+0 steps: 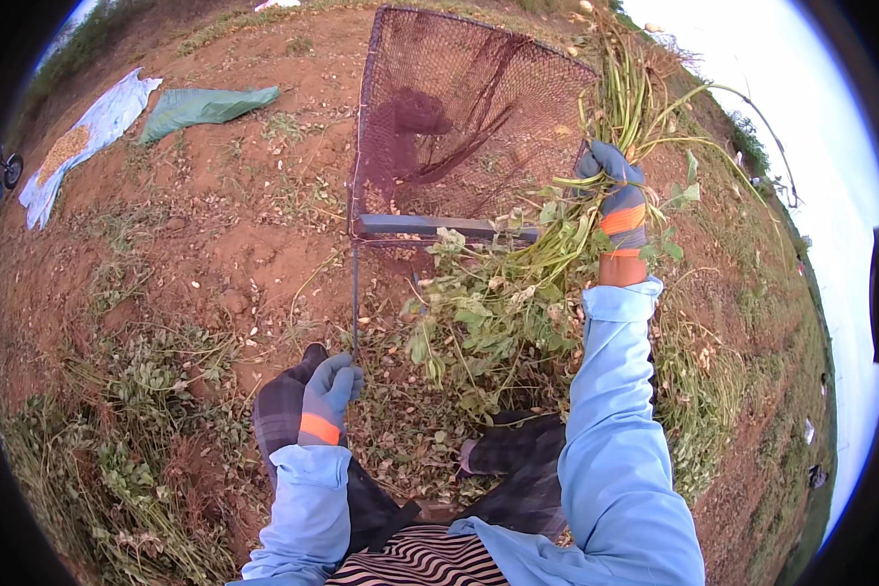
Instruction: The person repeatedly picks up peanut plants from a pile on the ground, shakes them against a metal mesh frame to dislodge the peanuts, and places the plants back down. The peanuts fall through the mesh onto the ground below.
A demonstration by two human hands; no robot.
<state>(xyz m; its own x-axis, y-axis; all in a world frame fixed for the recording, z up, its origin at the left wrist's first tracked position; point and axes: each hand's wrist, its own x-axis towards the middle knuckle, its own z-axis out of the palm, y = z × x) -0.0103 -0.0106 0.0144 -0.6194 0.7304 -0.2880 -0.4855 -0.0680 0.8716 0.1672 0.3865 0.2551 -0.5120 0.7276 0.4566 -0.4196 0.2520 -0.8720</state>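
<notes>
My right hand [617, 187], in a grey glove with an orange cuff band, is closed around a bundle of peanut plants [625, 110]. Their stems and roots point away from me, and the leafy tops [483, 322] hang down in front of the frame. A few pods show near the roots. Ahead stands a frame with dark red netting [476, 110], a flat metal bar [425, 225] across its near side. A thin rod [355, 300] runs from its near left corner down to my gloved left hand [332, 388], whose fingers are closed on the rod's end.
Piles of pulled plants lie at left [124, 454] and right [703, 403]. A pale sheet [110, 121] with a heap of peanuts [64, 154] and a green sheet [205, 110] are spread on reddish soil. A wheel [13, 170] shows at the far left.
</notes>
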